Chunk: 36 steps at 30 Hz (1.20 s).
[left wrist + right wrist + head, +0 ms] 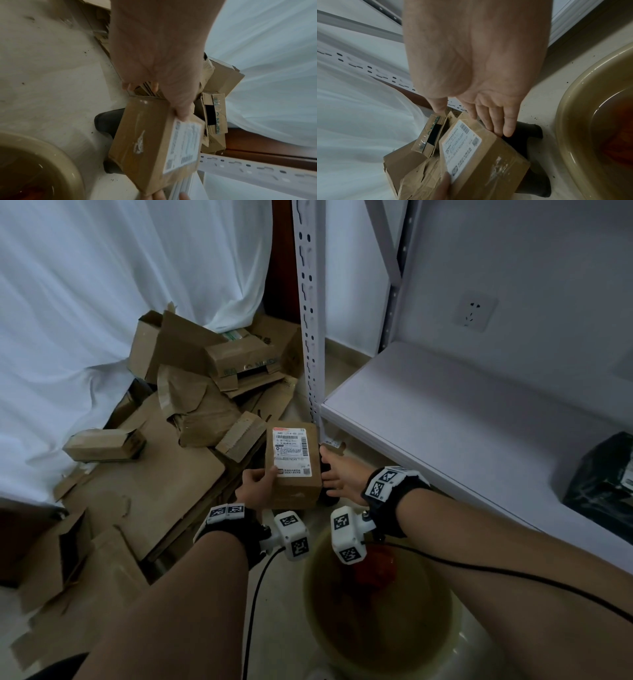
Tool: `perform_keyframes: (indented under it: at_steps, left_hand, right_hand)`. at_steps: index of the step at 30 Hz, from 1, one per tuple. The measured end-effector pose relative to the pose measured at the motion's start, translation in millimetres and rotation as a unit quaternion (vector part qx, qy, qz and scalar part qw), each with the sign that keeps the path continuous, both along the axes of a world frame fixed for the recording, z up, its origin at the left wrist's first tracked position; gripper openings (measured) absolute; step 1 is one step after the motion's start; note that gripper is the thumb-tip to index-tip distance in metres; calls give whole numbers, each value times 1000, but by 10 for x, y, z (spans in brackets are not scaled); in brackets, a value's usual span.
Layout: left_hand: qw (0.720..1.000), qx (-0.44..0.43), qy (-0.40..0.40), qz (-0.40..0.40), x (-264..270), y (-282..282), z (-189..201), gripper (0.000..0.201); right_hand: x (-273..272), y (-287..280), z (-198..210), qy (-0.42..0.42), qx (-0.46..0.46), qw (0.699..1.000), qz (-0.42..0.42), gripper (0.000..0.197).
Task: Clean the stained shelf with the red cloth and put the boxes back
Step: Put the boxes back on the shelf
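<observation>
I have the brown cardboard box with the white shipping label [294, 462] between both hands, low by the floor, just beside the white metal shelf [445, 412]. My left hand [255, 486] grasps its near corner, thumb on the label; my right hand [337, 474] presses straight fingers against the far side. The red cloth [375, 571] sits in the beige water basin [442, 628], so I judge wiping done. A black parcel [603, 481] sits on the shelf; this box remains to go back.

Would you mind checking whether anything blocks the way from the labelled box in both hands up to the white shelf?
Nothing visible does. The labelled box sits beside the shelf, whose near-left surface is bare; the black parcel lies farther right.
</observation>
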<state>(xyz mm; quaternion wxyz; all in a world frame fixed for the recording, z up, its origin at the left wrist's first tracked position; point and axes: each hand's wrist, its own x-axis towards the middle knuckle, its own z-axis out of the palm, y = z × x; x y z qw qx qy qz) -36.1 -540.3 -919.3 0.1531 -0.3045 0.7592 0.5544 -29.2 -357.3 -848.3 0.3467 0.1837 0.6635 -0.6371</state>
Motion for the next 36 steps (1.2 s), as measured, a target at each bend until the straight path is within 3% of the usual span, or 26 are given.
perform_keyframes:
  at_steps: [5, 11, 15, 21, 25, 28, 36]
  left_hand:
    - [995, 98, 22, 7, 6, 9, 99, 39]
    - [996, 60, 56, 21, -48, 240, 318, 37]
    - [990, 114, 79, -28, -160, 776, 541, 33]
    - [967, 198, 72, -144, -167, 2114, 779, 31]
    - [962, 182, 75, -191, -25, 3002, 821, 36]
    - [956, 195, 62, -210, 80, 3568, 839, 29]
    - [962, 125, 74, -232, 290, 4358, 657, 36]
  right_hand:
    - [43, 46, 5, 4, -1, 1000, 13, 62]
    - [50, 288, 118, 40, 29, 998, -33, 61]
    - [168, 804, 149, 65, 95, 987, -110, 62]
    - [628, 2081, 251, 119, 253, 938, -205, 59]
    - [1071, 2902, 386, 106, 324, 905, -255, 33]
    - [1360, 3445, 506, 99, 375, 868, -310, 43]
    - [1906, 4427, 303, 84, 414, 823, -379, 42]
